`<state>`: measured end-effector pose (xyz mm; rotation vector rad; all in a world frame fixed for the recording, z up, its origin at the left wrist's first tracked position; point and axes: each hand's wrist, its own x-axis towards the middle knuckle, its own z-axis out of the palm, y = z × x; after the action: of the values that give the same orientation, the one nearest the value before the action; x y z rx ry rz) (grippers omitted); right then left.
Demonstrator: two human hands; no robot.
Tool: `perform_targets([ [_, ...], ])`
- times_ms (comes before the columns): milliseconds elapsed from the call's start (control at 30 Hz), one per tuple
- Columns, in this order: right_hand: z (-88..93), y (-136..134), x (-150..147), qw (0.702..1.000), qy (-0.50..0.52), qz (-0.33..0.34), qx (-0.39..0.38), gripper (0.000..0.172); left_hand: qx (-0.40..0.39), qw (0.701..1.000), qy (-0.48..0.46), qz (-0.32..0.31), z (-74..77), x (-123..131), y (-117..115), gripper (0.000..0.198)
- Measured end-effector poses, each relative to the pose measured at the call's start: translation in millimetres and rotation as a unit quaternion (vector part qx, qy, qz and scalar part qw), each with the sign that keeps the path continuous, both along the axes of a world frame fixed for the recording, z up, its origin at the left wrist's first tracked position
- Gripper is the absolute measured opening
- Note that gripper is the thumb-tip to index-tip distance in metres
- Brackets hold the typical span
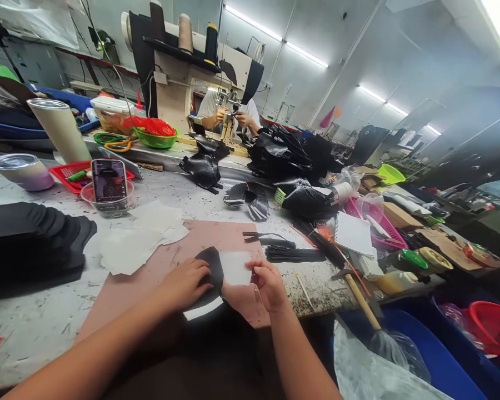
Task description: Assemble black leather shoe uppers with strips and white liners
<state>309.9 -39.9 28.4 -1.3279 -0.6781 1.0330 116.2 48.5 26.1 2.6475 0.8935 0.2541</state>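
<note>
My left hand (191, 282) rests on a black, leather-like cut piece (211, 266), its fingers lying across the surface and slightly spread. A white strip (204, 309) runs along the near edge of that piece. My right hand (268, 283) is closed, pinching the right edge of a small, pale translucent sheet (234, 268) between thumb and fingers. The sheet's left edge meets the black piece; whether it overlaps or is stuck there I cannot tell. Under both lies a pinkish-brown mat (166, 272) on the worn white table.
White sheets (129, 244) and stacked black pieces (29, 239) lie left. A phone (109, 182) stands in a clear bowl. Black strips (294, 254) and a hammer (361, 300) are at right. Beyond, a person's hands (233, 118) work at a sewing machine (173, 78).
</note>
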Motion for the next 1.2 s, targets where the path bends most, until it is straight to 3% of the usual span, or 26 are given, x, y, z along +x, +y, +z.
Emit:
perform_targets([
  [233,4.7,25.8,-7.9,0.998,-0.053,0.013,0.015,0.022,0.048,0.997,-0.058,0.007,-18.1,-8.1,-29.1,0.02],
  [400,2.0,31.8,-16.2,0.996,-0.077,0.028,0.045,0.013,-0.132,0.979,-0.128,0.083,-2.4,-12.4,-20.7,0.023],
  [467,2.8,34.8,-20.4,0.993,-0.097,0.043,0.06,0.011,-0.245,0.937,-0.199,0.146,8.7,-9.4,-9.1,0.027],
  [533,5.3,39.5,-25.1,0.985,-0.141,0.077,0.068,0.011,-0.353,0.873,-0.274,0.196,18.0,-3.9,2.2,0.029],
  [600,9.8,44.6,-29.7,0.973,-0.192,0.11,0.072,0.012,-0.413,0.83,-0.314,0.202,24.2,2.4,11.3,0.03],
  [667,16.5,46.7,-33.7,0.962,-0.246,0.092,0.081,0.015,-0.414,0.82,-0.338,0.204,27.4,7.3,17.9,0.038],
  [767,28.6,38.7,-37.4,0.931,-0.351,0.071,0.067,0.017,-0.37,0.785,-0.412,0.279,29.0,8.9,24.8,0.044],
  [867,35.8,23.5,-38.6,0.878,-0.412,0.243,-0.017,0.008,-0.371,0.74,-0.447,0.337,28.6,4.6,28.6,0.051],
  [933,33.8,17.9,-38.2,0.858,-0.394,0.32,-0.074,0.01,-0.396,0.739,-0.424,0.341,27.3,1.8,28.4,0.051],
  [967,31.0,17.8,-37.9,0.864,-0.369,0.328,-0.097,0.013,-0.408,0.744,-0.408,0.338,26.3,1.0,27.3,0.05],
  [1100,15.7,32.3,-37.5,0.902,-0.297,0.281,-0.136,0.029,-0.438,0.759,-0.36,0.322,21.7,2.2,19.3,0.045],
  [1200,8.0,46.7,-39.0,0.905,-0.338,0.213,-0.146,0.022,-0.448,0.769,-0.333,0.311,17.2,1.8,18.1,0.043],
])
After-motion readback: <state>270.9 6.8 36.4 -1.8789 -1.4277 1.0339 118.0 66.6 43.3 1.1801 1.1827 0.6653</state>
